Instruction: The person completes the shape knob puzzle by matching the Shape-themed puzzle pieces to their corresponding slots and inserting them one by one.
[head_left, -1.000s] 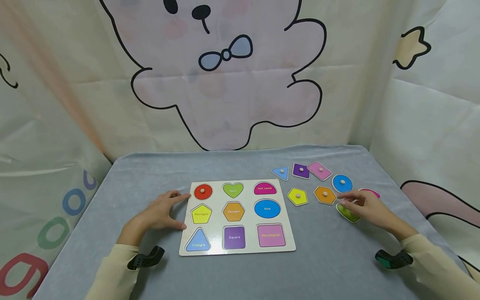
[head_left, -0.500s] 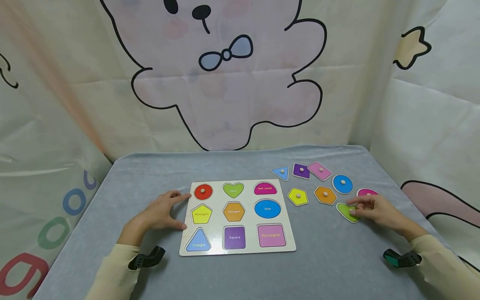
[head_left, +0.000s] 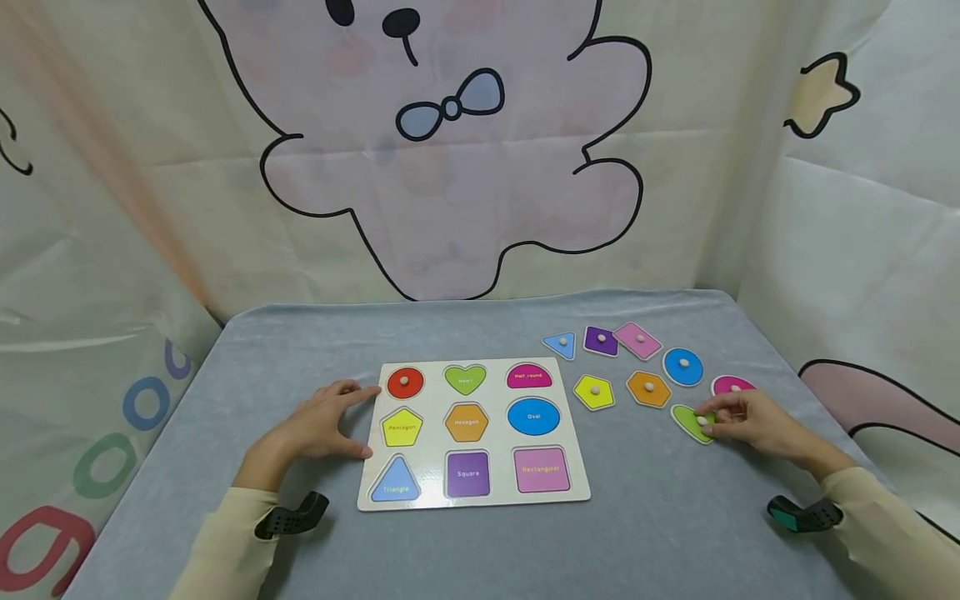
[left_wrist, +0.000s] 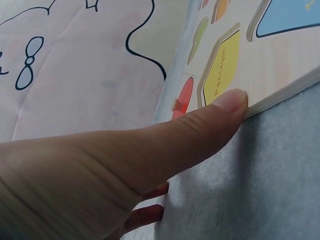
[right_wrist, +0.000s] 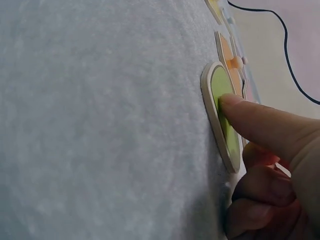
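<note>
My left hand [head_left: 315,423] rests at the left edge of the white puzzle board [head_left: 432,487], index finger and thumb spread apart and extended. In the left wrist view the thumb [left_wrist: 200,125] lies against the board's edge near the yellow pentagon slot [left_wrist: 222,67]. Over on the right, my right hand [head_left: 757,429] pinches the small knob of the green heart piece [head_left: 684,419] between thumb and forefinger. The right wrist view shows the heart's pale wooden edge [right_wrist: 209,100] close over the cloth, its far part behind the fingers. A red round piece [head_left: 405,382] sits in the board's upper left slot.
Several knobbed pieces lie right of the board: a yellow pentagon [head_left: 594,392], orange hexagon [head_left: 648,389], blue oval [head_left: 682,367], light blue triangle [head_left: 559,345], purple square [head_left: 601,341], pink rectangle [head_left: 637,341]. The magenta half round [head_left: 729,384] is just beyond my right hand.
My right hand has shifted back and slightly right from above the heart, and its thumb and forefinger have closed on the heart's knob. The left hand and board stay in place.
</note>
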